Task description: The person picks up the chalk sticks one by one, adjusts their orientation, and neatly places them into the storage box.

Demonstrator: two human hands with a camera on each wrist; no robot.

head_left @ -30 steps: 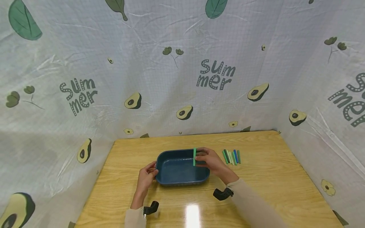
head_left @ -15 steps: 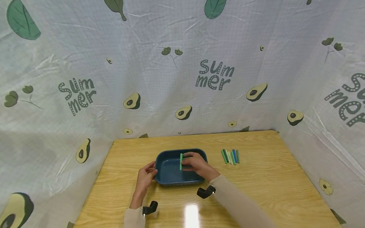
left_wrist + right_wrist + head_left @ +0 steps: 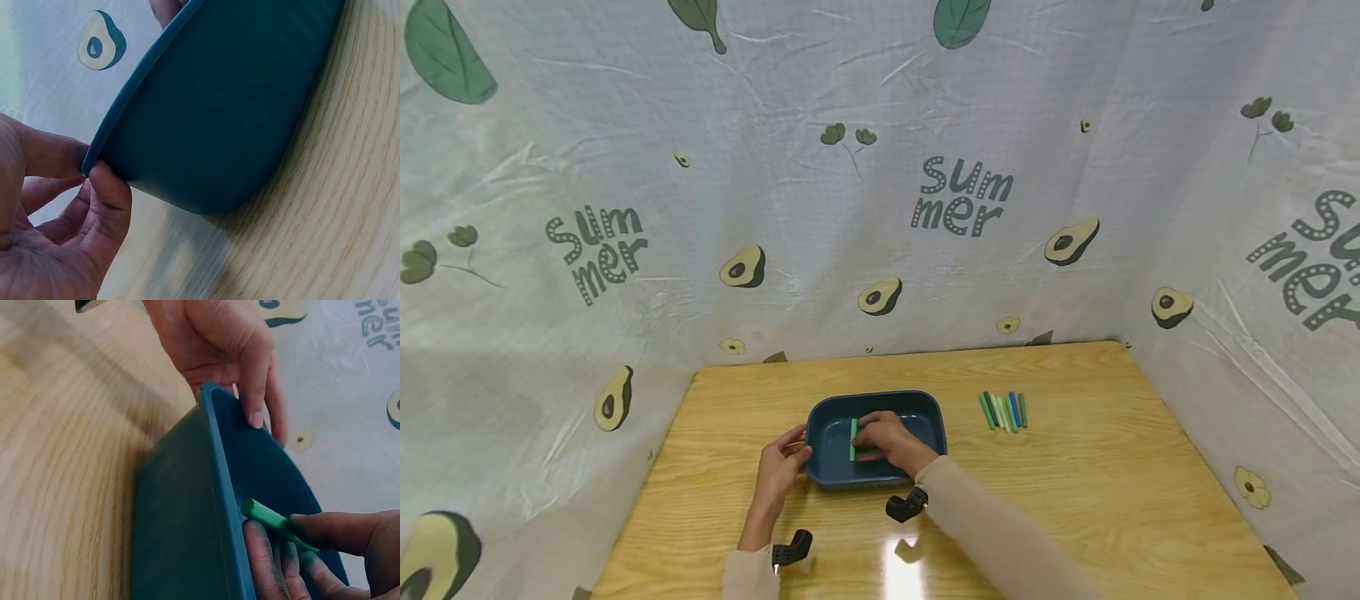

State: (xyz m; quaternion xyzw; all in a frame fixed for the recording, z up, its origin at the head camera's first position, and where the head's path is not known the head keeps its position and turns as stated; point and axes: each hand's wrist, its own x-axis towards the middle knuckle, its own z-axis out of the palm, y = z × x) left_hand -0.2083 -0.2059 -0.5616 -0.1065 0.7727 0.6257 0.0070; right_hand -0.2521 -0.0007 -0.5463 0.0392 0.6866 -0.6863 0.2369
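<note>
Fingers of the right hand (image 3: pixel 891 440) are pinching a green stick (image 3: pixel 853 439), the thumb pressing on one side and the other fingers supporting the opposite side. Compared with half a second ago, this hand is reaching lower and further to the left, so the stick is now sitting inside the blue tray (image 3: pixel 831 457), nearer to its left end; whether it is touching the bottom, I cannot tell. Meanwhile the left hand (image 3: pixel 778 475) is pinching the rim at that end and is keeping the same place. On the surface (image 3: pixel 1075 467), to the right of the tray, a row of coloured sticks (image 3: pixel 1003 414) is lying as before. In my judgement, the work is arriving at the placing moment, but the fingers are not yet releasing the stick.
</note>
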